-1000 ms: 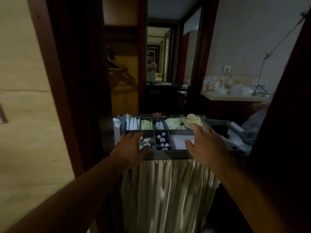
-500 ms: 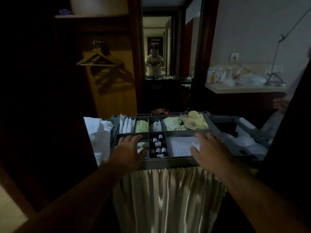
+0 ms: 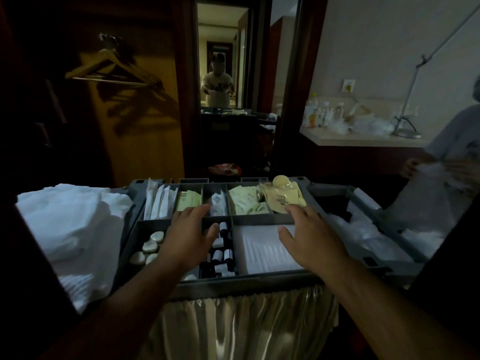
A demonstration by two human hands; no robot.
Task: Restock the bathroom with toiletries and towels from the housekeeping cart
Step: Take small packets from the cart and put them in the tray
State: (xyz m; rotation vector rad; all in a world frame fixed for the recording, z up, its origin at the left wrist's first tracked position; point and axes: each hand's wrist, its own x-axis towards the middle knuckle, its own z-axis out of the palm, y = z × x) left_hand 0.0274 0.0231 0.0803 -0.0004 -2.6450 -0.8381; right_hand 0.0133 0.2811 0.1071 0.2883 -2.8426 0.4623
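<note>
A grey compartment tray (image 3: 257, 219) tops the housekeeping cart, which has a cream curtain (image 3: 241, 326) below. My left hand (image 3: 188, 233) hovers open over the tray's left side, above round white soaps (image 3: 150, 246) and beside small dark bottles (image 3: 223, 252). My right hand (image 3: 310, 236) is spread open over a white stack (image 3: 262, 253) in the front right compartment. Pale green sachets (image 3: 246, 201), white packets (image 3: 158, 201) and yellow packs (image 3: 281, 197) fill the rear compartments. White towels (image 3: 70, 224) are piled at the cart's left.
A dark wooden door frame (image 3: 187, 87) and a wardrobe with hangers (image 3: 109, 66) stand behind the cart. A person's mirror reflection (image 3: 217, 83) shows ahead. At right a counter (image 3: 363, 137) holds bottles and a lamp, and another person (image 3: 446, 162) handles white cloth.
The view has moved closer to the cart. Both hands have reached further forward over the tray, the left now above the soaps and bottles, the right above the white stack.
</note>
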